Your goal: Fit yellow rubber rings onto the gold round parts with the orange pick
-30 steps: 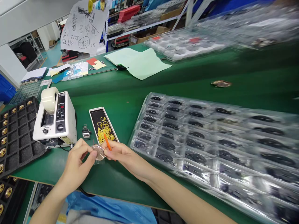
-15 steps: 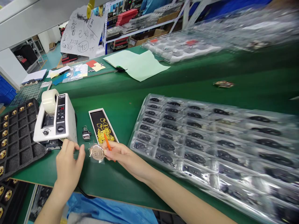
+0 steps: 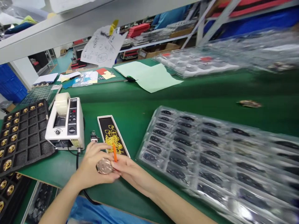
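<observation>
A round rose-gold watch case (image 3: pixel 105 166), its flat disc face turned up, lies between both hands above the bench. My left hand (image 3: pixel 92 168) is curled round it, with fingers behind and thumb below. My right hand (image 3: pixel 127 166) pinches its right edge with the thumb and also keeps an orange stick-like tool (image 3: pixel 114 151) between the fingers, pointing up. Just beyond the hands is a narrow white-rimmed box (image 3: pixel 106 124) with yellow rings (image 3: pixel 113 138). A small metal part (image 3: pixel 93 136) stands beside the box, partly behind my left hand.
A tape dispenser (image 3: pixel 77 124) stands at left, its black cable running down the bench. Further left is a black foam tray (image 3: pixel 32 137) with gold watch parts. A large clear tray (image 3: pixel 161 169) of dark parts fills the right. Green paper (image 3: pixel 151 77) lies at the back.
My left hand has moved from beside the tape dispenser to the watch case and closed round it. Clear film seen around the case earlier no longer shows. The camera view has shifted.
</observation>
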`<state>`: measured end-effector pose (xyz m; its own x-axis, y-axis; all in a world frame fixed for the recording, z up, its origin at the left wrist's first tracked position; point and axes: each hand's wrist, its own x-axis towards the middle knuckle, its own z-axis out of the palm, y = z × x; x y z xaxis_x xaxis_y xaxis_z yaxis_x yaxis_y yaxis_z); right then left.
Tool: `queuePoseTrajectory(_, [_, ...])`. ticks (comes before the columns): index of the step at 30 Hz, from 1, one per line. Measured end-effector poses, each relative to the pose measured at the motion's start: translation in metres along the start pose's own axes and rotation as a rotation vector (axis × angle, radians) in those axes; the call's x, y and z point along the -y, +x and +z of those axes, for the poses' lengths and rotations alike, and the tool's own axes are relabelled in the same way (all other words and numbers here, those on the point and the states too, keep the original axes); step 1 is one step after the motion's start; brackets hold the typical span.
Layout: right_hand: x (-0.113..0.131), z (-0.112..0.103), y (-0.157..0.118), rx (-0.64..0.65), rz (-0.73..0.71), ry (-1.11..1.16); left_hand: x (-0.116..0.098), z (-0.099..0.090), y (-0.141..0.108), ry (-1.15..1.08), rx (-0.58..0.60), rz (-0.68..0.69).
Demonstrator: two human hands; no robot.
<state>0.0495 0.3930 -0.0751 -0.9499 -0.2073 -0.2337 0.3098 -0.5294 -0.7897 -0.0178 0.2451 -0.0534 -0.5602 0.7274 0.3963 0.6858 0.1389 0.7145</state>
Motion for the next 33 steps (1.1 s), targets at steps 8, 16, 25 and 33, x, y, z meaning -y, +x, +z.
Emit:
queuePoseTrajectory(8, [0.006,-0.012,-0.009,-0.023,-0.031,-0.127,-0.007,-0.019,-0.046,0.053,-0.073,0.016])
queuePoseTrajectory(16, [0.103,-0.07,0.041,-0.458,-0.204,-1.359,0.076,-0.217,-0.112,0.954,-0.614,-0.917])
queuePoseTrajectory(25, [0.144,-0.082,0.09,-0.915,-0.262,-1.546,0.117,-0.271,-0.139,0.921,-0.513,-1.032])
queuePoseTrajectory(33, [0.114,-0.07,0.032,-0.783,-0.535,-1.187,0.077,-0.255,-0.115,0.835,-0.757,-0.914])
